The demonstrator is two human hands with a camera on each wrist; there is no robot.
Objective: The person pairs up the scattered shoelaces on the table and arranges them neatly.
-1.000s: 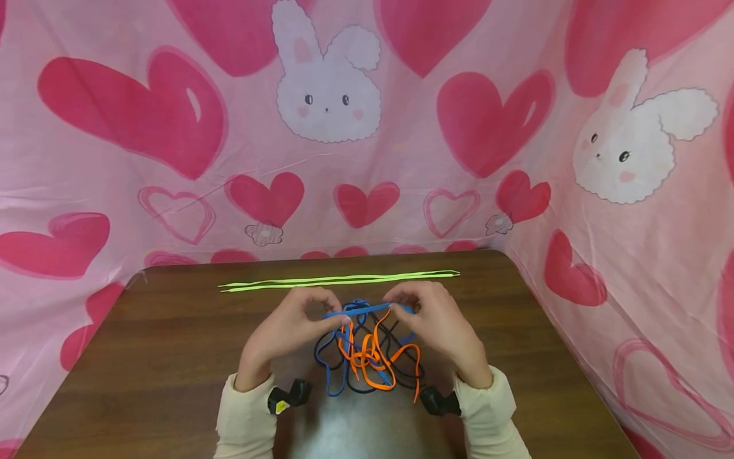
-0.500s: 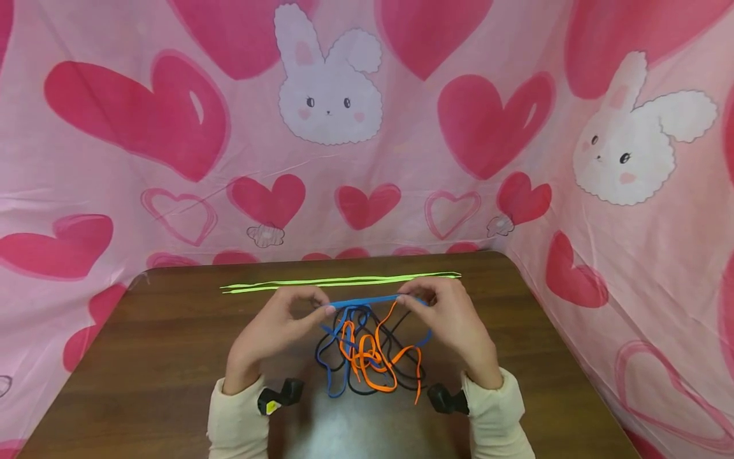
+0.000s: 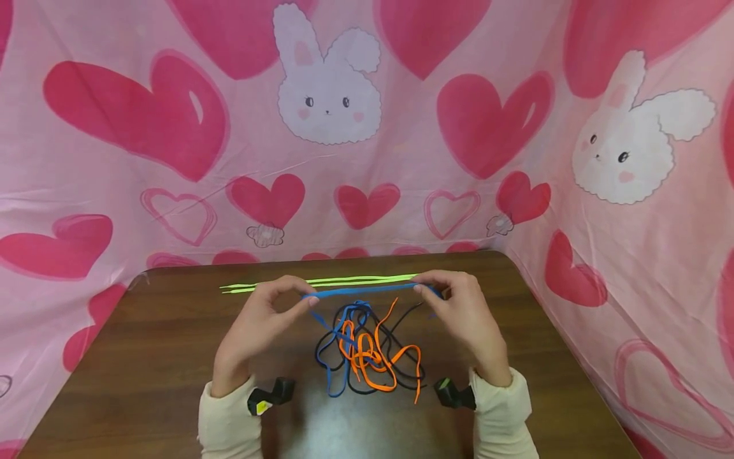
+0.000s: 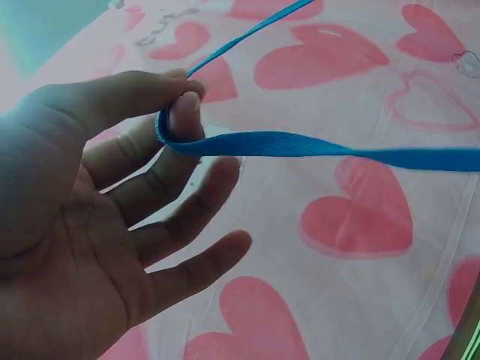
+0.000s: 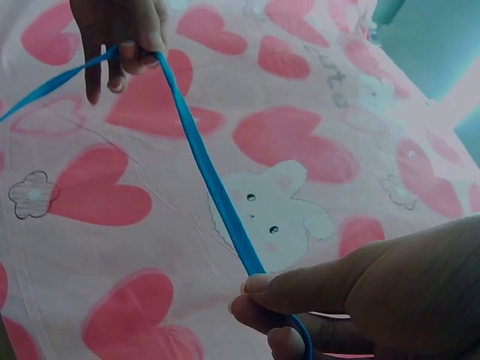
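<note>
A flat blue shoelace [image 3: 367, 291] is stretched between my two hands, raised over the table. Thumb and index finger of my left hand [image 3: 266, 315] pinch one side of it; in the left wrist view the lace [image 4: 277, 143] folds around the index fingertip while the other fingers spread loosely. My right hand [image 3: 463, 312] pinches the other side, and in the right wrist view the lace [image 5: 210, 172] slants up toward the left hand. Blue lengths run down from the left hand into a tangle below, where an orange shoelace [image 3: 380, 387] lies over a black shoelace [image 3: 357, 390].
A pair of neon yellow-green shoelaces [image 3: 335, 280] lies straight along the back of the brown wooden table [image 3: 143, 357]. Behind and to the right hangs a pink cloth [image 3: 401, 159] printed with hearts and bunnies. Black wrist cameras [image 3: 455, 393] sit by both cuffs.
Both hands have moved apart and up, away from the tangle. The blue lace between them is longer and pulled taut. The orange and black laces have stayed nearly in place.
</note>
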